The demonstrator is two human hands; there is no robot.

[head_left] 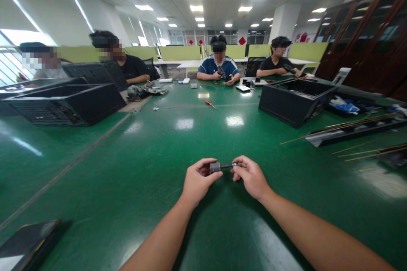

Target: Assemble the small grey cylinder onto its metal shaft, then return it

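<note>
Between both hands, above the green tabletop (152,169), is a short grey cylinder with a thin dark rod (215,167) sticking out to the right. Its exact kind is unclear. My left hand (197,182) is closed round the cylinder, thumb below and fingers over the top. The far end of the rod, which has a small shiny tip, sits pinched in the fingers of my right hand (252,178). The piece lies almost level, and part of the cylinder is hidden by my left fingers.
Black computer cases stand at the left (76,103) and right (292,97). An orange screwdriver (208,103) lies farther back. Thin brass-coloured rods and a metal channel (349,129) are at the right, a dark flat panel (28,241) at the lower left. Several people sit across the table.
</note>
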